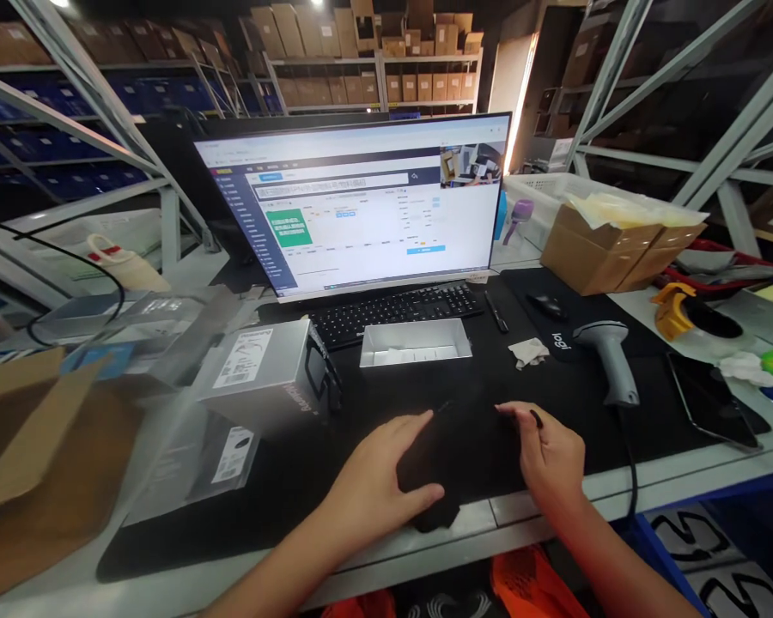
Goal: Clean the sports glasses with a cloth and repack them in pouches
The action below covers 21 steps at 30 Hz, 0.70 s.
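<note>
A black soft pouch (454, 459), hard to make out against the black desk mat (361, 412), lies at the front edge of the table. My left hand (377, 485) grips its left end, fingers stretched over the top and thumb tucked below. My right hand (547, 455) is at its right end with fingers curled, pinching the edge near a small black loop (537, 419). Behind the hands stand a shallow white tray (416, 343) and a grey product box (264, 369).
A keyboard (392, 309) and monitor (354, 206) stand behind. A barcode scanner (609, 352), phone (709, 399), mouse (547, 305), pen (497, 313) and crumpled paper (528, 350) lie to the right. An open cardboard box (32, 446) and clear labelled bags (193, 455) sit left.
</note>
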### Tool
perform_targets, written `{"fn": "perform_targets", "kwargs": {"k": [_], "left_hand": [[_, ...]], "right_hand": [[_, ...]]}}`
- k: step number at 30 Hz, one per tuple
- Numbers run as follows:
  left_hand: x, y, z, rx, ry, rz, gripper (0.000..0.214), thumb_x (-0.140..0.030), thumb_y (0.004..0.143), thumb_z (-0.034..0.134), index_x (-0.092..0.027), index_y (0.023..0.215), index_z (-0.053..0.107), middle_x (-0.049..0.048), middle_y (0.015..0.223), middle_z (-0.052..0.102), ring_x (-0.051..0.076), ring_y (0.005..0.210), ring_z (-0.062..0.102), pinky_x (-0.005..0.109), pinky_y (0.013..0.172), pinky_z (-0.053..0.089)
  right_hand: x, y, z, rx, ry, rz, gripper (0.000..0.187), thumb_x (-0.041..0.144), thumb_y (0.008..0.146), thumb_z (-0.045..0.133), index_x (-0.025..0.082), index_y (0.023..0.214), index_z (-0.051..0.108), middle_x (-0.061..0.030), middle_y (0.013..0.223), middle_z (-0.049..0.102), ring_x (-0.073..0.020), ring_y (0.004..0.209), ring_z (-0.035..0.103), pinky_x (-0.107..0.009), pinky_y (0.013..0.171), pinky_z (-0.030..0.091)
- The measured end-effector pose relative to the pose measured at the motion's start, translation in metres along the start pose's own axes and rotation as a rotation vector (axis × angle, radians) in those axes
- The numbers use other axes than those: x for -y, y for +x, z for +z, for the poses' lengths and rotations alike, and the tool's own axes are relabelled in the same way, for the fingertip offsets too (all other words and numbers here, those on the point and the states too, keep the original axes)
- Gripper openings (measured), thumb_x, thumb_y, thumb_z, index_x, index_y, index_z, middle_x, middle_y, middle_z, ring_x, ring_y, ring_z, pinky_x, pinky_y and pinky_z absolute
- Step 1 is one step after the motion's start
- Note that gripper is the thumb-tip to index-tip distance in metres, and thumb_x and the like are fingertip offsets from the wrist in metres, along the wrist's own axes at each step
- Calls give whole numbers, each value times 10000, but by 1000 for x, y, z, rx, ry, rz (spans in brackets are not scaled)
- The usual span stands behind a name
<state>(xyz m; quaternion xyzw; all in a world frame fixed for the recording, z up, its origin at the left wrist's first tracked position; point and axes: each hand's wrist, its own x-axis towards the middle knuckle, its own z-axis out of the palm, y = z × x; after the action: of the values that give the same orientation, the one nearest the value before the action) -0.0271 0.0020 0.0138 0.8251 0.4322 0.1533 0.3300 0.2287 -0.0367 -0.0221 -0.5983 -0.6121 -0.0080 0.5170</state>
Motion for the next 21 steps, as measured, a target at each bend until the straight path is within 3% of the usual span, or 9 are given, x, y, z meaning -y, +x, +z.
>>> {"fn": "perform_targets", "kwargs": {"k": [2,4,6,9,12,15,18,21], "left_hand": [[-2,3,2,61,-129,42,1001,-296,750,786,-319,1578,223,60,1607,363,276,1451,389,477,1220,319],[-2,3,7,75,-230,99,1128,-285,720,802,-295,1593,87,95,1630,306,284,1470,360,475,1224,312],[-4,1,11,25,-216,156,1152,-274,700,802,-279,1585,63,124,1616,315,306,1462,367,487,1213,330],[-13,-5,10,-71,-64,249,1124,-253,700,768,-281,1577,65,131,1594,333,317,1438,390,494,1198,352],[-25,-8,3,-77,79,359,1096,-196,668,716,-270,1576,106,126,1535,399,304,1367,458,466,1161,404],[-26,-8,3,-87,188,358,1062,-175,629,694,-249,1563,194,139,1449,470,312,1262,525,476,1090,466],[-19,-5,12,-171,292,292,1085,-174,590,721,-234,1556,233,161,1405,498,340,1217,542,509,1041,491],[-18,1,21,-264,430,333,1161,-142,556,756,-219,1570,196,207,1442,469,392,1269,505,567,1057,456]], "right_hand": [[17,4,-2,-86,-3,-257,287,229,1038,435,169,1019,715,-69,924,782,-183,867,757,-262,774,600],[32,10,-10,-61,29,-506,280,226,1041,432,143,1136,682,-101,991,780,-196,962,746,-290,859,591],[42,23,-22,-23,34,-592,279,239,1041,444,145,1169,674,-100,1004,779,-192,982,739,-292,891,576],[48,51,-34,44,59,-404,237,246,1024,496,203,1023,729,-43,927,781,-162,878,740,-250,803,569],[45,76,-29,195,196,-178,266,298,1011,524,228,882,746,-16,821,765,-162,775,731,-245,690,564],[28,80,-19,307,318,-21,231,366,995,556,235,961,743,-24,809,757,-186,803,734,-286,751,586],[5,67,-20,434,511,94,365,452,996,544,297,1325,581,-74,1176,722,-226,1041,718,-376,897,595],[-5,47,-31,636,562,66,726,693,901,551,338,1510,375,-118,1536,464,-311,1365,513,-501,1092,476]]}}
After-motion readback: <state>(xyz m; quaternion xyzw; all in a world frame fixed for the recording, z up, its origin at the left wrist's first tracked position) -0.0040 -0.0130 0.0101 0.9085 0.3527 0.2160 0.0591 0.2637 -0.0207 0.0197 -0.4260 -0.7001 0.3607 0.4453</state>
